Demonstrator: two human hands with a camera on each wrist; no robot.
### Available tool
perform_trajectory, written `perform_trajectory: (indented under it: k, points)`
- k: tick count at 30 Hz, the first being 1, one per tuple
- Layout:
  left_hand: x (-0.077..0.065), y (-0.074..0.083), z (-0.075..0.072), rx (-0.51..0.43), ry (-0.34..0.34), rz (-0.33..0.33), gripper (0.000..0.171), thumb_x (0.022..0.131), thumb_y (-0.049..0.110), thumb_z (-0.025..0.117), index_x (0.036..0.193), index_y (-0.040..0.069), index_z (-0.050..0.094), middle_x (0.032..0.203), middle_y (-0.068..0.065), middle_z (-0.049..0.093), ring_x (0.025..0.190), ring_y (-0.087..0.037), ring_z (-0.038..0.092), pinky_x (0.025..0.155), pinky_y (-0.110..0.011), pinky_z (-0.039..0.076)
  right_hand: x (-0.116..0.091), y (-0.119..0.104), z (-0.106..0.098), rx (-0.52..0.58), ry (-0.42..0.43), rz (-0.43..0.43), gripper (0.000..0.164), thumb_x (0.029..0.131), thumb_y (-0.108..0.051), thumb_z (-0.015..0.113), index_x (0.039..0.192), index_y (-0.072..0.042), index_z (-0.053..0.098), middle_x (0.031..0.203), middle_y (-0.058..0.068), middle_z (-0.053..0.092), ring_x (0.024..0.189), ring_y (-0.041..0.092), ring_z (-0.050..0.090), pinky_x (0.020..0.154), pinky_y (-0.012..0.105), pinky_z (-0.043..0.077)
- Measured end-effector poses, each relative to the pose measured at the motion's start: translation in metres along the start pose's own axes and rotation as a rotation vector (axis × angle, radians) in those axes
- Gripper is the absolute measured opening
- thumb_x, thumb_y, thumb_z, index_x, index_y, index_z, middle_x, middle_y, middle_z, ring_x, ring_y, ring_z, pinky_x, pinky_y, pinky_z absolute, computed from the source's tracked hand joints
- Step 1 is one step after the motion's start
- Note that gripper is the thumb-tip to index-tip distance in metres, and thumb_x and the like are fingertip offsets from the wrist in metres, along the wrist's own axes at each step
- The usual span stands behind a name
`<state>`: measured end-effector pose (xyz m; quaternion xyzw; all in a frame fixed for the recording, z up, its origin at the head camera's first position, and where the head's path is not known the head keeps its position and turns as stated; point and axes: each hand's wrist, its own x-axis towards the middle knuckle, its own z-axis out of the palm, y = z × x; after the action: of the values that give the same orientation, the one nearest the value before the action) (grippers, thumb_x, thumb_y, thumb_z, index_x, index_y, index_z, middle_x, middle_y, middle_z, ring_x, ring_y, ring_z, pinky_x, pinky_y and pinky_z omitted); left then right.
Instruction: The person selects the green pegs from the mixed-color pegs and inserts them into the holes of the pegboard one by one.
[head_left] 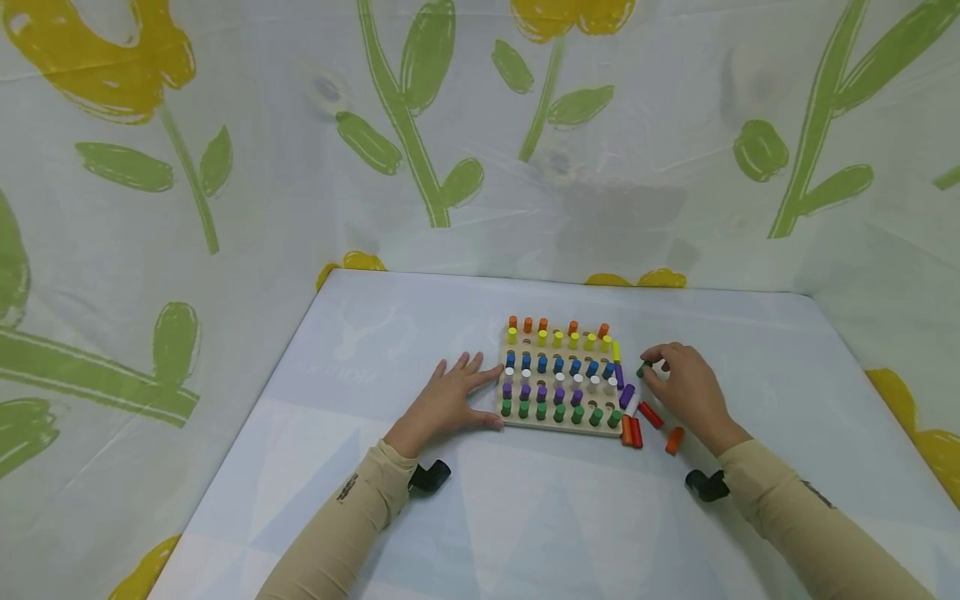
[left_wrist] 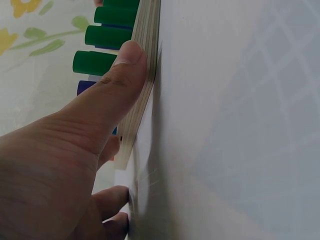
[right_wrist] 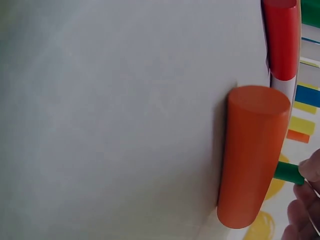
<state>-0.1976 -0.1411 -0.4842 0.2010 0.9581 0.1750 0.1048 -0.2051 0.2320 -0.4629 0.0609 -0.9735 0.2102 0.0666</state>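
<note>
A wooden peg board carries rows of upright pegs: green in front, then purple, white, blue, yellow and orange, with some holes bare. My left hand lies at its left side, fingers spread; the index fingertip reaches the edge and the thumb presses the board's side near the green pegs. To the right of the board, my right hand pinches a green peg between thumb and fingertips, over the table. Below that hand lie a loose red peg and an orange peg.
Against the board's right side lie more loose pegs, among them a yellow peg, a purple peg and a red peg. The pale table ends at a flower-printed curtain behind and at both sides.
</note>
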Motion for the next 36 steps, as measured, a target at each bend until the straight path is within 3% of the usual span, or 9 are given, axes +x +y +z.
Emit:
perform_trajectory:
  k: [36]
  points:
    - [0.0011, 0.0005, 0.0002, 0.002, -0.008, -0.011, 0.097, 0.060, 0.074, 0.065, 0.144, 0.041, 0.028, 0.154, -0.002, 0.016, 0.142, -0.023, 0.005, 0.113, -0.051, 0.000, -0.0042, 0.0023, 0.0040, -0.002, 0.043, -0.007, 0.022, 0.087, -0.017, 0.064, 0.107, -0.008, 0.063, 0.101, 0.010, 0.062, 0.089, 0.026, 0.051, 0.071, 0.042, 0.050]
